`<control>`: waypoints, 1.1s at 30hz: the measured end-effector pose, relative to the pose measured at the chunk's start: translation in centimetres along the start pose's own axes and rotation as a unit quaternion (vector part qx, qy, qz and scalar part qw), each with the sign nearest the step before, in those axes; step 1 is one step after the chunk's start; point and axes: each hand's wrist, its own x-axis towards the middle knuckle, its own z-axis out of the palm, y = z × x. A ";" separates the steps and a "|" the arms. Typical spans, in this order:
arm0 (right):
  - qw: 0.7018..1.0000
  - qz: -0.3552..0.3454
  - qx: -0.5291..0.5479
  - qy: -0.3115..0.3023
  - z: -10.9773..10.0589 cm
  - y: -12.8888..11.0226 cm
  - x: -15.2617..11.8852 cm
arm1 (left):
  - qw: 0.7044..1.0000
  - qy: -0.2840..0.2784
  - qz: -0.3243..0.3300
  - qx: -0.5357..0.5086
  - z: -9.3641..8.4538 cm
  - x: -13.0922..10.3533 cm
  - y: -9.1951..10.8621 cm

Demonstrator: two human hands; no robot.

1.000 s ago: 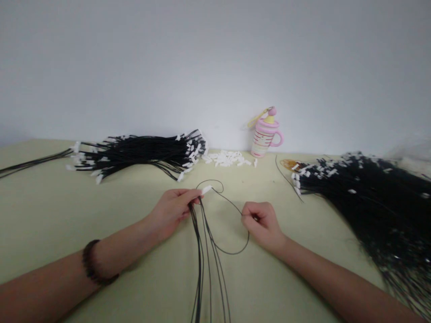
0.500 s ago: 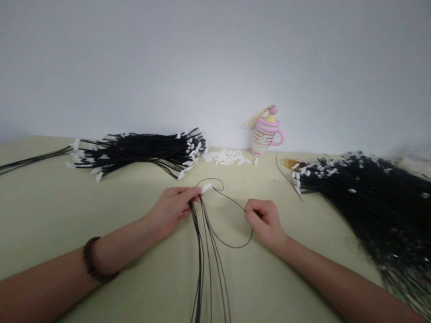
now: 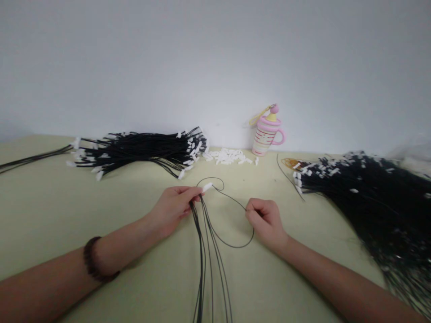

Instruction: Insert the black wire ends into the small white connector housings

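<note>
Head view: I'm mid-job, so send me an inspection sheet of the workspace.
Surface: pale green table.
Job's things: white piece; thin black cord, looped between the hands.
Clutter: pink-handled cup, loose white pieces beside it.
Hands: left hand pinches the white piece, with black cords hanging below; right hand closed on the thin black cord.
Cables: white-tipped black bundles, left and right.
Surroundings: pale wall; other people: nothing seen.

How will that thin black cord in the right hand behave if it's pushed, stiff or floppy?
The black cord would probably bend, since it bows in a curve beside the right hand. It may be slightly springy: it makes a smooth, rounded loop near the white piece. It's likely light, being so thin.
</note>
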 end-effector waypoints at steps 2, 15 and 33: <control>1.000 0.000 -0.001 -0.004 0.0 -0.1 0.0 | 1.000 0.003 0.002 0.000 0.0 0.0 0.0; 1.000 -0.005 -0.015 -0.002 0.0 -0.1 -0.1 | 1.000 0.002 0.005 -0.012 -0.2 0.0 -0.2; 0.990 -0.033 -0.107 -0.091 0.7 -0.4 0.1 | 0.971 -0.009 0.139 0.195 0.3 -0.9 -0.5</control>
